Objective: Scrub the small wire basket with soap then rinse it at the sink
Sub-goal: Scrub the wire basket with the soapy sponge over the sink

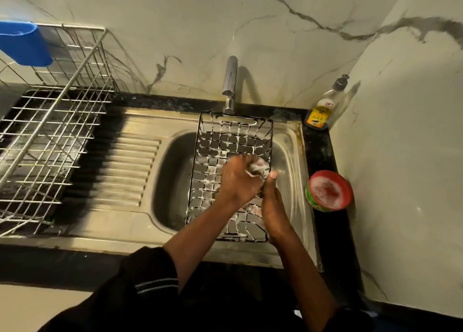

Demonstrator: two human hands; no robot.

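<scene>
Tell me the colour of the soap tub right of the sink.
The soap tub has a red rim and green side, clearest in the head view.

This is a home kitchen's washing-up corner. A stainless steel sink [172, 181] with a ribbed drainboard [130, 171] and a chrome tap [230, 81] is set in a black counter [320, 153]. A wire dish rack [50, 136] stands beside it, and a dish-liquid bottle [320, 111] stands against marble-patterned wall tiles [175, 18].

bottle [321, 111] label, red logo, txt too blurry to read
</scene>
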